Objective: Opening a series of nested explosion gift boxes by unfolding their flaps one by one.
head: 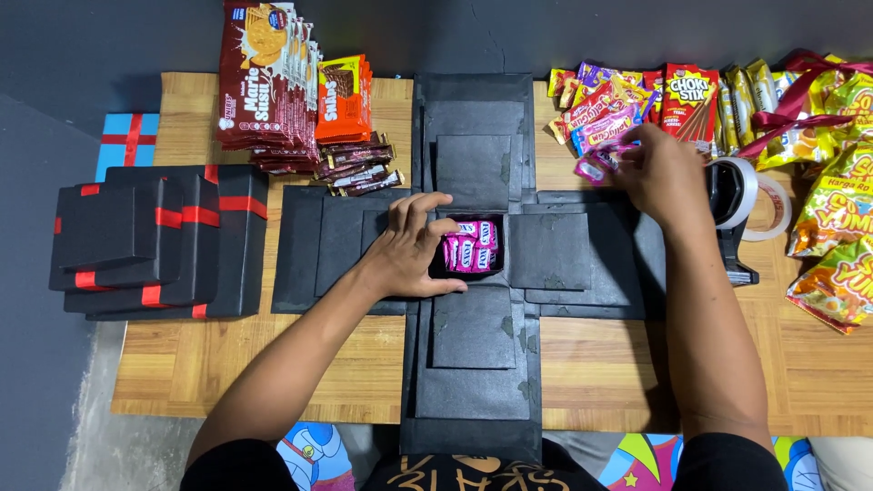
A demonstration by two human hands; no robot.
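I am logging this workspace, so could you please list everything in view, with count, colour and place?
Unfolded box: one, black, table centre.
Pink sweets: several, in the centre compartment.
Box lids: three stacked, black with red ribbon, left.
Gift box: one, blue with red ribbon, far left.
Biscuit packs: a stack, brown, top left.
Snack packets: many, mixed colours, top right.
Tape dispenser: one, black, right.
Left hand: on the compartment edge.
Right hand: holding pink sweets.

1. The black box lay unfolded in a cross on the counter, its small central compartment upright.
2. Pink packets stood inside that compartment.
3. More pink packets were just beside the snack pile.
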